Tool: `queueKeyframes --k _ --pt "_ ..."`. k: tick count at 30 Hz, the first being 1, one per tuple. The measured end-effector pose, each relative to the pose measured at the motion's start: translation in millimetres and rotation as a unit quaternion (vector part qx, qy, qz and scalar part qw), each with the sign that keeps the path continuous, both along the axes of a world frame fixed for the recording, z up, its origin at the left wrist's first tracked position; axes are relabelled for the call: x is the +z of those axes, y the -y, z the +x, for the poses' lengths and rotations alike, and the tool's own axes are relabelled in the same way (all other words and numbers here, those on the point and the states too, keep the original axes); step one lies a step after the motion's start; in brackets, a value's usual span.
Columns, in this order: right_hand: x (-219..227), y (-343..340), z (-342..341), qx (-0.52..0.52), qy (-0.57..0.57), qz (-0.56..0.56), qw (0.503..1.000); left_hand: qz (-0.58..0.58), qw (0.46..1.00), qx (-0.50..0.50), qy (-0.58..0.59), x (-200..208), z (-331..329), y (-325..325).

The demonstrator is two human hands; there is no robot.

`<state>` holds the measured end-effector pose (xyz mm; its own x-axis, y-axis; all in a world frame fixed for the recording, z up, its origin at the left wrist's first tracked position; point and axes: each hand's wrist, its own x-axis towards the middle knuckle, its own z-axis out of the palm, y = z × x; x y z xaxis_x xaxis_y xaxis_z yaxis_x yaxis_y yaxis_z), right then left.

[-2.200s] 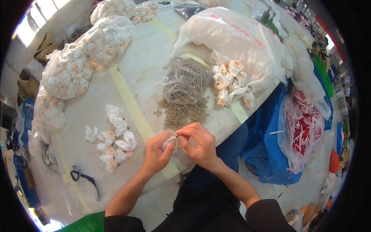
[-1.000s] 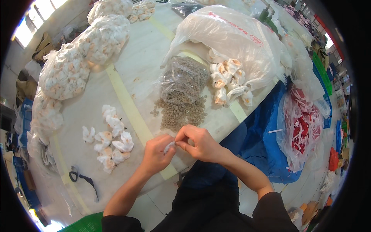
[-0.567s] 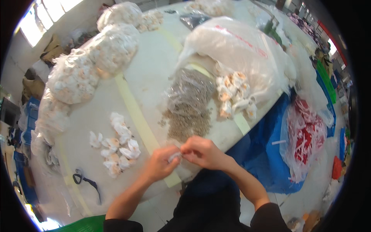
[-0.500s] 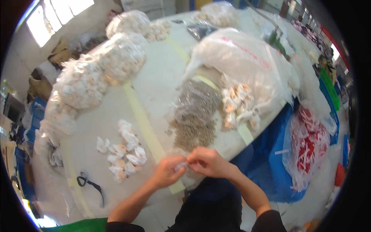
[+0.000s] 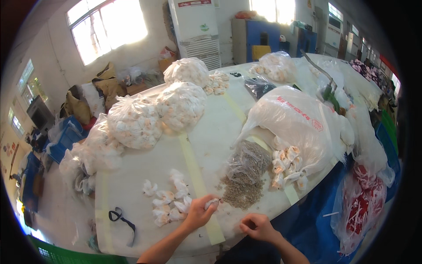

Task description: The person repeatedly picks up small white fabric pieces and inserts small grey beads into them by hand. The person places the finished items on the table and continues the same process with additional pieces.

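Observation:
My left hand is closed on a small white bundle, whose tip sticks out between thumb and fingers beside the grey pile. To its right, over the table's front edge, my right hand is apart from it, fingers curled toward the thumb; whatever they might hold is hidden. Left of my left hand lies a loose group of white bundles with orange-brown patches. Just beyond my hands is a heap of small grey ring-like pieces, partly under or inside a crumpled clear bag.
More white bundles lie by a large translucent sack. Filled clear bags line the table's far left. A black strap lies front left. Right of the table hangs a bag of red and white material over blue sheeting.
My hands were together at the white bundle; now they are apart, the left keeping the bundle, the right drawn off to the right. The view has tilted upward, showing more room.

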<state>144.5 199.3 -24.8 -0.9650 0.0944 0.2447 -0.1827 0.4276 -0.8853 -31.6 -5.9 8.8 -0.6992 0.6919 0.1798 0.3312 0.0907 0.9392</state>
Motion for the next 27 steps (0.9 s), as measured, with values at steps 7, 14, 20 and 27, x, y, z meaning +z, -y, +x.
queueKeyframes --k 7,14,20,27 --pt "-7 4 0 -0.072 0.026 -0.041 0.996 0.058 0.993 0.09 -0.042 24 -5 16" --pt "-15 1 -5 -0.118 0.011 -0.058 0.991 0.105 0.982 0.153 -0.016 24 -9 62" --pt "-8 11 -9 -0.11 -0.004 -0.103 0.989 0.151 0.967 0.185 -0.082 22 -15 102" --pt "-1 13 10 -0.141 -0.034 -0.077 0.986 0.13 0.961 0.211 -0.123 12 -26 103"
